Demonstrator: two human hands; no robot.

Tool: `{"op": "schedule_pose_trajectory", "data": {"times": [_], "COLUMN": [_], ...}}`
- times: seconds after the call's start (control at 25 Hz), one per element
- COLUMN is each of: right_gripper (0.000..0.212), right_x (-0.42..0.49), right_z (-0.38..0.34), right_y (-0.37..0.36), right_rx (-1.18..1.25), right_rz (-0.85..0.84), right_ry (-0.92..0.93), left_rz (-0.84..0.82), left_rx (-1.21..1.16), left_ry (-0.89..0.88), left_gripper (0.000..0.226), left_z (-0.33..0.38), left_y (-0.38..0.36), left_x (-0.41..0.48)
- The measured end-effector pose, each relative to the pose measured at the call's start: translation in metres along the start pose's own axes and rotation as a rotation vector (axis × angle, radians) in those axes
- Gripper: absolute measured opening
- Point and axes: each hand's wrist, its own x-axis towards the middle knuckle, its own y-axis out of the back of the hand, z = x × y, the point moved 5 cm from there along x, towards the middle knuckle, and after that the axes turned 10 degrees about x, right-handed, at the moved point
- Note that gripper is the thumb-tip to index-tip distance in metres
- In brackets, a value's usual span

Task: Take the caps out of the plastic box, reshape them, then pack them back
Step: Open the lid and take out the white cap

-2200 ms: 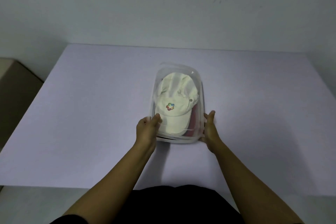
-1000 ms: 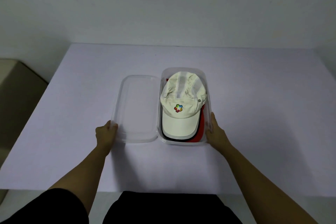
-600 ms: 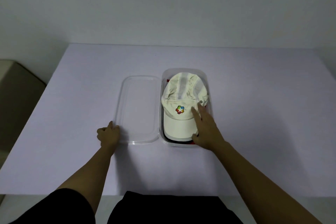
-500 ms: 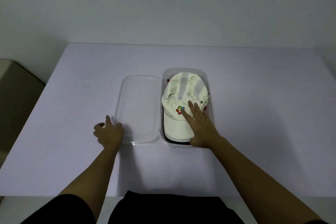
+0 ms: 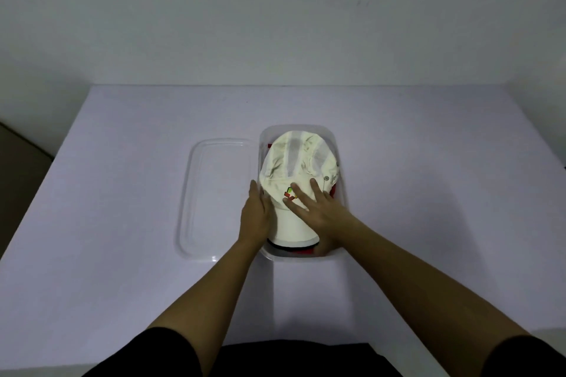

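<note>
Nearest to me: black sleeves at the bottom edge, both bare forearms reaching forward over the white table [image 5: 122, 193]. My left hand [image 5: 255, 214] sits at the left side of the clear plastic box [image 5: 342, 168], palm turned inward against the left edge of the cream cap [image 5: 298, 168], fingers extended along the cap's side and the box wall; can't tell whether it actually clamps anything, it reads as flat contact, not a closed grip. My right hand [image 5: 318, 211] lies on top of the cream cap, fingers spread wide across the front panel and partly covering the multicolour logo [image 5: 289, 194]; thumb drops down by the brim near the box's near right corner. Hand is open and pressing or resting on the fabric, nothing pinched that I can see. Cream cap is inside the box, top of the stack, brim toward me, crown toward the far end. Under its brim a black edge and a red cap [image 5: 301, 251] show, both still in the box; red also shows at the far left and the right side. Box lid [image 5: 211, 193] lies flat on the table just left of the box, touching or nearly touching its left wall. Beyond the table: plain grey wall [image 5: 275, 15].
</note>
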Motion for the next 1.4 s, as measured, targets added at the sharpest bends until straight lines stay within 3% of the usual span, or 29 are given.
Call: {"op": "schedule_pose_trajectory", "data": {"times": [0.16, 0.28, 0.44, 0.64, 0.72, 0.84, 1.0, 1.4], "right_gripper": [0.101, 0.054, 0.054, 0.055, 0.068, 0.081, 0.088, 0.104], "right_x": [-0.012, -0.011, -0.031, -0.067, -0.087, -0.106, -0.094, -0.060], "right_z": [0.002, 0.002, 0.012, 0.087, 0.121, 0.157, 0.184, 0.206], "right_y": [0.015, 0.038, 0.071, 0.061, 0.035, -0.014, -0.053, -0.024], "right_rx": [0.112, 0.135, 0.083, 0.132, 0.220, 0.426, 0.433, 0.138], "right_rz": [0.182, 0.521, 0.887, 1.023, 0.973, 0.688, 0.269, 0.027], "right_ry": [-0.045, -0.063, -0.028, -0.247, -0.408, -0.572, -0.478, -0.478], "left_rz": [0.003, 0.016, 0.050, 0.062, 0.060, 0.062, 0.063, 0.044], "left_rx": [0.019, 0.018, 0.051, 0.088, 0.100, 0.105, 0.113, 0.102], "left_ry": [0.075, 0.088, 0.081, 0.090, 0.108, 0.134, 0.153, 0.180], "left_gripper": [0.054, 0.053, 0.048, 0.047, 0.049, 0.050, 0.050, 0.049], "left_z": [-0.006, -0.005, 0.001, 0.002, -0.002, -0.003, -0.002, -0.003], "left_y": [-0.002, -0.001, 0.002, -0.001, -0.004, -0.005, -0.007, -0.009], "left_x": [-0.001, -0.003, -0.005, -0.005, -0.002, -0.002, 0.000, 0.003]}}
